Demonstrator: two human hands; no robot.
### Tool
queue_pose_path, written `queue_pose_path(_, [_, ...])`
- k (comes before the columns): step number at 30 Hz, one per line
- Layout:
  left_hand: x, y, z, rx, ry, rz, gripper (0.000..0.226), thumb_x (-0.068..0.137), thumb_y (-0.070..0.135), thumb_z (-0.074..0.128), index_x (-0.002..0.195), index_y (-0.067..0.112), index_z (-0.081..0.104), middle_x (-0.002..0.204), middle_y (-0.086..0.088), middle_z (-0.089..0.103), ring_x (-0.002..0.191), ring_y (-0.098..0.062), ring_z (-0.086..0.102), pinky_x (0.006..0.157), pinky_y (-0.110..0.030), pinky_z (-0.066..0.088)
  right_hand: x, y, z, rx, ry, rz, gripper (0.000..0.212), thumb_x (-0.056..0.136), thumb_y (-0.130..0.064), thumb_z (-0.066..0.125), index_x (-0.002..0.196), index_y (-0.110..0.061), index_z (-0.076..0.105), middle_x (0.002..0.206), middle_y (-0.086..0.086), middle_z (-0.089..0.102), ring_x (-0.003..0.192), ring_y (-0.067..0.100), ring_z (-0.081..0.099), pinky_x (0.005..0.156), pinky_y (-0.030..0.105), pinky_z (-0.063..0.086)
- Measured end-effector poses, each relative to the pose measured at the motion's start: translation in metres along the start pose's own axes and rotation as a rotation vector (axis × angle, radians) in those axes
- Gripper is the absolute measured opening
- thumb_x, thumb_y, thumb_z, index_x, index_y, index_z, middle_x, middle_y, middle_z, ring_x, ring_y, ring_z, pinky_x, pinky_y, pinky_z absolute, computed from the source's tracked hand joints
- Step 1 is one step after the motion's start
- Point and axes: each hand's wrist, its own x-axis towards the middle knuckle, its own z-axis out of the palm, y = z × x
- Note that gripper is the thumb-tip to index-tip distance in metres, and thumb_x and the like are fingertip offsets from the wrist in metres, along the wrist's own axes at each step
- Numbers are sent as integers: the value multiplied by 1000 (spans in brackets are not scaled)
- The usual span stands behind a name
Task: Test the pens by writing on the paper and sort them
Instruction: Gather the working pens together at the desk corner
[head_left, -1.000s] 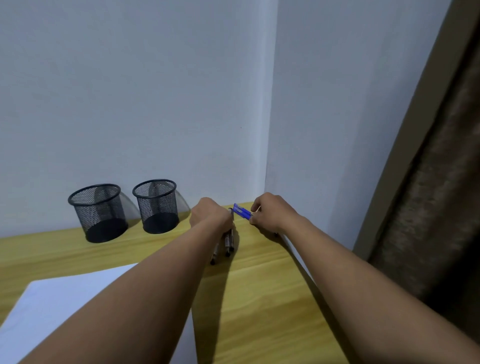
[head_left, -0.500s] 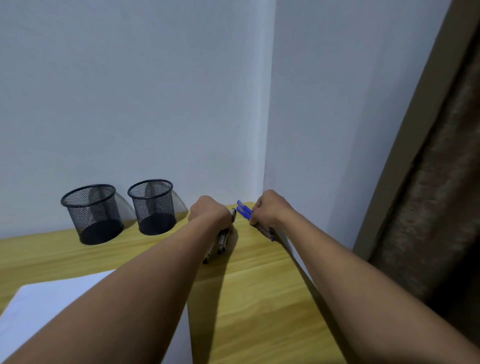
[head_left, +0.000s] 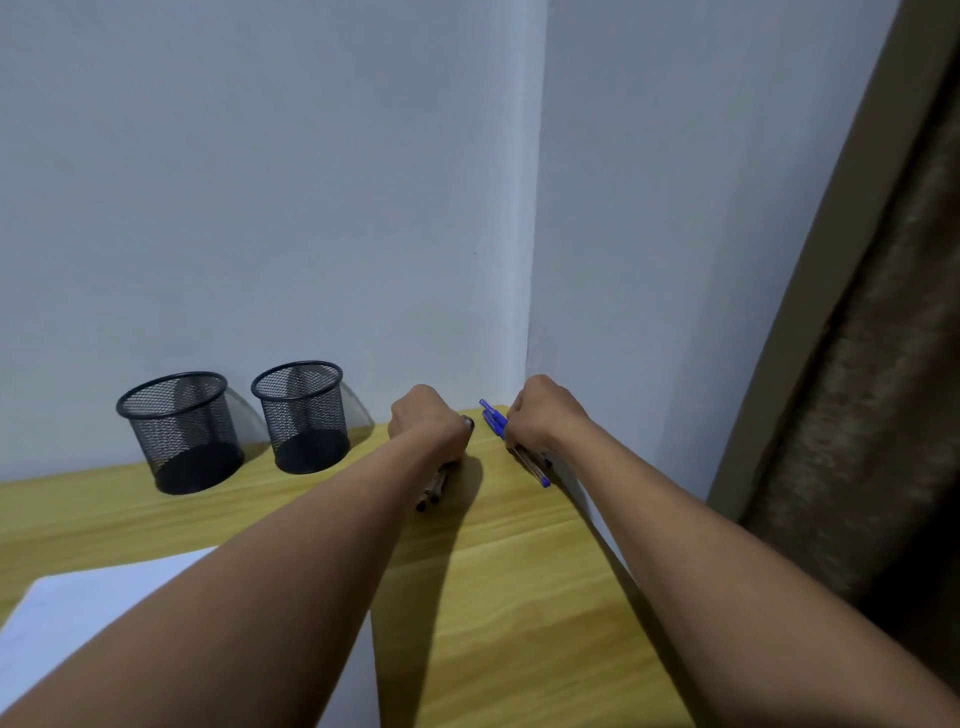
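Both my arms reach to the far right corner of the wooden table. My left hand grips a bundle of dark-tipped pens, whose ends stick out below the fist onto the table. My right hand grips blue-capped pens; their caps poke out to the left and a blue end shows below the wrist. A white sheet of paper lies at the near left, partly hidden by my left forearm.
Two black mesh pen cups stand by the back wall, one at the left and one to its right; both look empty. White walls meet in the corner behind my hands. A brown curtain hangs at the right.
My right hand has drawn blue pens together and now grips them lying lower against the table. The left hand keeps its grip on the dark pens. The view has shifted slightly.
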Motion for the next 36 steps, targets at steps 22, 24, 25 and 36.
queue_pose_path(22, [-36, -32, -99, -499, 5, 224, 66, 76, -8, 75, 131, 26, 63, 106, -21, 72, 79, -25, 71, 73, -30, 58, -95, -59, -57, 547, -60, -65, 70, 83, 15, 62, 141, -22, 50, 89, 15, 69, 77, 28, 68, 75, 46, 65])
queue_pose_path(24, [-40, -44, -122, -535, 17, 237, 68, 77, -7, 75, 134, 28, 61, 86, -15, 73, 69, -22, 68, 75, -33, 59, -111, -77, -61, 564, -79, -136, 82, 84, 17, 59, 149, -31, 44, 85, 13, 66, 73, 25, 66, 66, 40, 64])
queue_pose_path(25, [-42, -50, -134, -552, 23, 240, 68, 78, -7, 75, 134, 28, 60, 77, -13, 72, 64, -21, 65, 75, -34, 59, -118, -86, -61, 561, -86, -167, 86, 84, 17, 59, 151, -35, 41, 85, 12, 64, 74, 25, 66, 66, 40, 64])
queue_pose_path(36, [-29, -123, -249, -681, 200, 321, 73, 78, -8, 73, 137, 32, 57, 103, -17, 70, 73, -25, 67, 76, -38, 60, -126, -194, -38, 529, -51, -420, 89, 84, 14, 64, 150, -36, 33, 85, 17, 65, 79, 30, 69, 79, 53, 63])
